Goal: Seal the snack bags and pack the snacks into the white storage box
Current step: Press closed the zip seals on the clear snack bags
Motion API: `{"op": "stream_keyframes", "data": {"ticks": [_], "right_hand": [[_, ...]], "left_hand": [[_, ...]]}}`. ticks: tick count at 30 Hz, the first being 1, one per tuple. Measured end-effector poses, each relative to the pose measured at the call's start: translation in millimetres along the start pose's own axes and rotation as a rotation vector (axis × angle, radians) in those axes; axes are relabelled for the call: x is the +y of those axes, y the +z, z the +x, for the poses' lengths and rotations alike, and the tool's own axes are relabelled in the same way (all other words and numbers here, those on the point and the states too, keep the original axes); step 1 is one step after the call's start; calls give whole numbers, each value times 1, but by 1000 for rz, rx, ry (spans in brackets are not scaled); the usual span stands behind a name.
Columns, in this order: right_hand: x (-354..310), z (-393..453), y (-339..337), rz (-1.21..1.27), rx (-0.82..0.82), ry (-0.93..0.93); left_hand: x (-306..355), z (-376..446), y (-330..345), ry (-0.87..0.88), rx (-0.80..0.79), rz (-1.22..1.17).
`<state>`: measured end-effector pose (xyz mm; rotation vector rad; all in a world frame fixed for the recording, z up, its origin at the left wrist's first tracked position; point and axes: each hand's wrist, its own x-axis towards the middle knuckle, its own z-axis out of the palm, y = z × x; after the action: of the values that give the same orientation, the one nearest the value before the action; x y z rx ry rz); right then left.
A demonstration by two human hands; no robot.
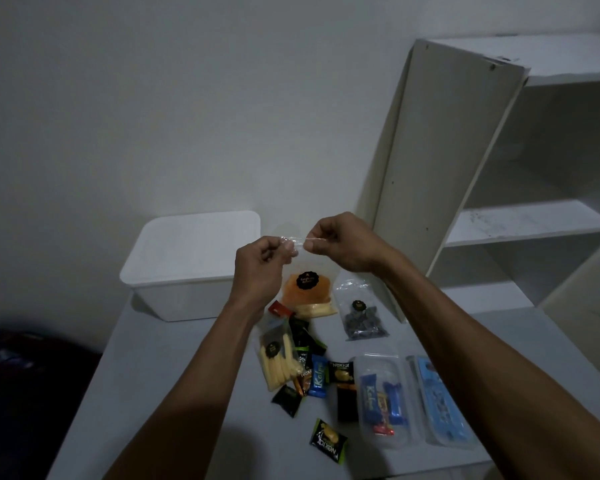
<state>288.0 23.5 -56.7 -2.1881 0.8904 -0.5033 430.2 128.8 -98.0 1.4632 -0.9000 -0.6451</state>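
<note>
The white table [174, 393] lies under both hands, and the open white shelf unit [499, 188] stands behind and beside the right hand [340, 242]. The white storage box [187, 261], with its lid on, stands just beyond the left hand [257, 268], on the outer side of it. Both hands are raised above the table and pinch the top edge of a clear zip bag of orange snack [307, 289], which hangs between and below them; the left hand is closed on the left end of the edge and the right hand on the right end. Below the right hand lies a clear bag of dark snacks [361, 317]. Under the left wrist lies a clear bag of pale yellow sticks [279, 362]. Nearer to the person, under the right forearm, are a clear plastic container [383, 400] with wrapped sweets and a blue packet [442, 400]. Small wrapped snacks [317, 375] are scattered between the forearms.
</note>
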Motion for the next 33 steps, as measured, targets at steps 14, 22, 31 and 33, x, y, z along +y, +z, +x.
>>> {"op": "stream_keyframes", "data": {"ticks": [14,22,31,33], "right_hand": [[-20,12,10,-53,25,-86],[-16,14,7,3,39,-24],[-5,15,5,86,80,21],[-2,14,4,162,83,52]], "left_hand": [[1,10,2,68,167,85],[1,14,0,52,158,25],[1,21,-6,23,168,-4],[0,22,-8,6,176,-14]]}}
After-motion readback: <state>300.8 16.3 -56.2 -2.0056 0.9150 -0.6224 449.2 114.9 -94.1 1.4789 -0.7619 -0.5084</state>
